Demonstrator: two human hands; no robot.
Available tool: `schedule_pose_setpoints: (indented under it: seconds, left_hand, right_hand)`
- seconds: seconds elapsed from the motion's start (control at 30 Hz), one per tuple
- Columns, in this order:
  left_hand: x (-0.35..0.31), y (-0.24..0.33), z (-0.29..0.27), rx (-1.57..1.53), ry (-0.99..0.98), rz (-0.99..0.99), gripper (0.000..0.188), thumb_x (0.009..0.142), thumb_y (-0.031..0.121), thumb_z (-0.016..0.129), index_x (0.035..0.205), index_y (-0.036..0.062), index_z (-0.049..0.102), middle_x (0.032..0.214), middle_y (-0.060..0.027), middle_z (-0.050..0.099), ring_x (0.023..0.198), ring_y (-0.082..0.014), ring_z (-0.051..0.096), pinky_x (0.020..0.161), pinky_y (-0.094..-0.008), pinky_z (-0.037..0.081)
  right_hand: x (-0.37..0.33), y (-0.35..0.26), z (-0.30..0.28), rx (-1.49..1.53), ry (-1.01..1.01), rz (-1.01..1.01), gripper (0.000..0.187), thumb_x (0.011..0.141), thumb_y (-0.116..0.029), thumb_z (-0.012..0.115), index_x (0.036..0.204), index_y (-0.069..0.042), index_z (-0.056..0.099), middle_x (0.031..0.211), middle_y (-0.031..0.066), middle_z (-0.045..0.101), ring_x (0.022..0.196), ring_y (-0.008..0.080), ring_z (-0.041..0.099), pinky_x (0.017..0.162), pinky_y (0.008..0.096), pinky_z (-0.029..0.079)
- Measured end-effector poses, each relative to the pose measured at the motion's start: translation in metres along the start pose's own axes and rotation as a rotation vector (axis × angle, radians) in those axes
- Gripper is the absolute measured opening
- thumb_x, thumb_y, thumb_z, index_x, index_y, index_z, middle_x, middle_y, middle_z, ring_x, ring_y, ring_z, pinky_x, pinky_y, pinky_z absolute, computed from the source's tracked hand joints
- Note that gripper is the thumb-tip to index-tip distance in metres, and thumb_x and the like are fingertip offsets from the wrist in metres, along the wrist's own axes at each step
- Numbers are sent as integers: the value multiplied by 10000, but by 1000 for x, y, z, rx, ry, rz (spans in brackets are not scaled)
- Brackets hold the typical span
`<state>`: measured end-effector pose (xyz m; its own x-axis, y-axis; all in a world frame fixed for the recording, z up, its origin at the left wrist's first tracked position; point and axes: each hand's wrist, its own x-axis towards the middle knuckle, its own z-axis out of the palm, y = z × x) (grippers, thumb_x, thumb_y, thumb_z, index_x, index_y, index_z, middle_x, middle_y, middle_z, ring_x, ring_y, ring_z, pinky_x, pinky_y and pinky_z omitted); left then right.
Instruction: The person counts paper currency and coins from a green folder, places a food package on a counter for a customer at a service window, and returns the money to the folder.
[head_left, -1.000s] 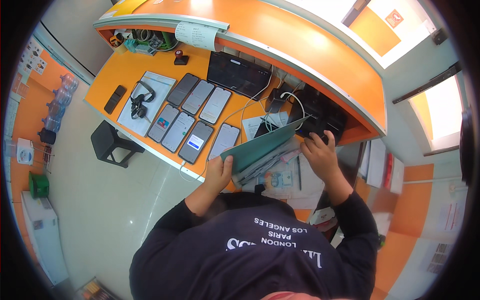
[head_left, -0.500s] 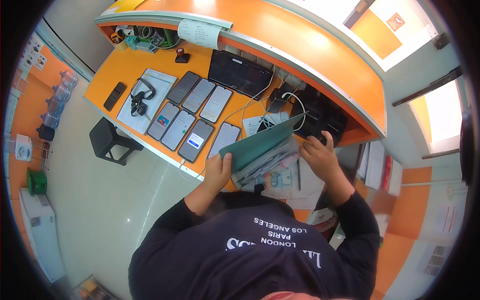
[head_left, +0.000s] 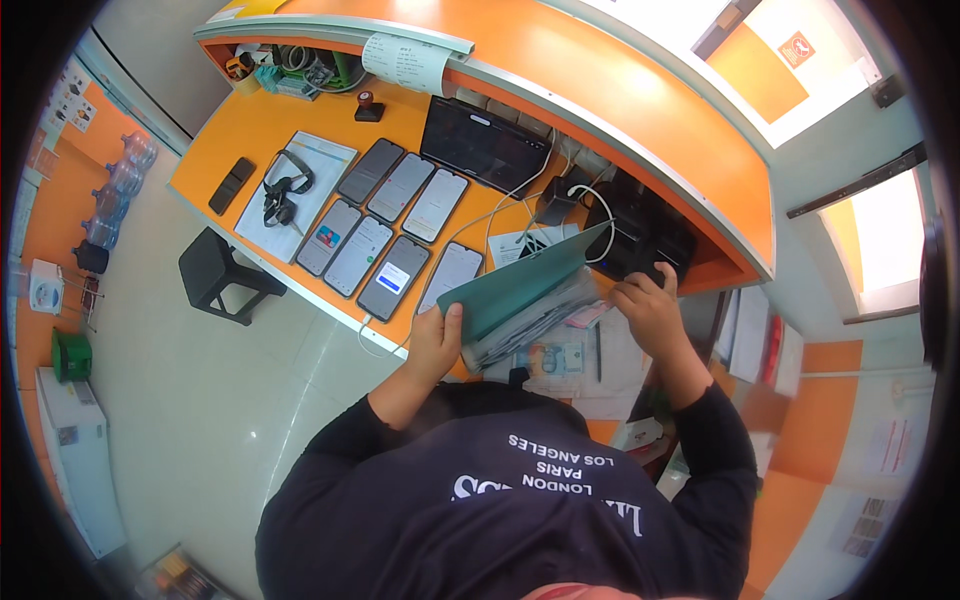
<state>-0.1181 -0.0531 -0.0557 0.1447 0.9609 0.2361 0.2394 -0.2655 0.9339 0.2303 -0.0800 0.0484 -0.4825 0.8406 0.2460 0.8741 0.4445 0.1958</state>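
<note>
Folder, grn, I see clamped in L hand; R hand nr papers, can't tell its grip.

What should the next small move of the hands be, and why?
Probably the right hand should pinch the edge of the papers to steady them: the left hand grips the green folder at its left end, the papers show along its lower side, and the right fingertips are close to their right end.
</note>
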Motion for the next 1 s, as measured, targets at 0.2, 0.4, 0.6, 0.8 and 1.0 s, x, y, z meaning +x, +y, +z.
schedule_pose_setpoints:
  seconds: [0.2,0.4,0.6,0.8,1.0]
  left_hand:
    - [-3,6,-4,23,-91,-35,342,1074,249,490,1207,-12,667,778,-164,682,671,-280,674,646,-361,513]
    - [-2,13,0,-29,-35,69,334,1085,257,458,1036,-9,654,676,-106,586,592,-225,589,570,-358,447]
    - [-3,18,-6,-40,-160,-48,345,1076,232,487,1255,-11,653,983,-196,728,879,-291,724,803,-349,545]
    - [-2,24,-7,-72,-167,-17,333,1074,216,481,1262,0,651,1035,-187,729,923,-284,724,824,-341,543]
    - [-2,22,-7,-60,-163,-28,334,1075,214,473,1264,3,650,1002,-193,726,885,-300,720,803,-348,542]
  right_hand:
    - [3,-3,-2,-56,56,62,86,837,-98,628,887,-148,677,922,-43,692,942,138,634,1094,520,314]
    - [10,-13,-9,-119,80,35,74,817,-100,640,872,-136,674,868,-40,667,892,132,626,1096,516,320]
    - [11,-17,-8,-179,70,4,54,806,-106,649,848,-127,676,821,-34,640,867,132,612,1119,524,310]
    - [11,-27,-11,-257,11,-70,55,797,-122,643,846,-118,666,819,-10,623,916,158,605,1122,543,311]
    - [16,-35,-14,-269,-54,-122,55,793,-132,632,841,-110,649,815,-9,597,930,168,592,1121,541,309]
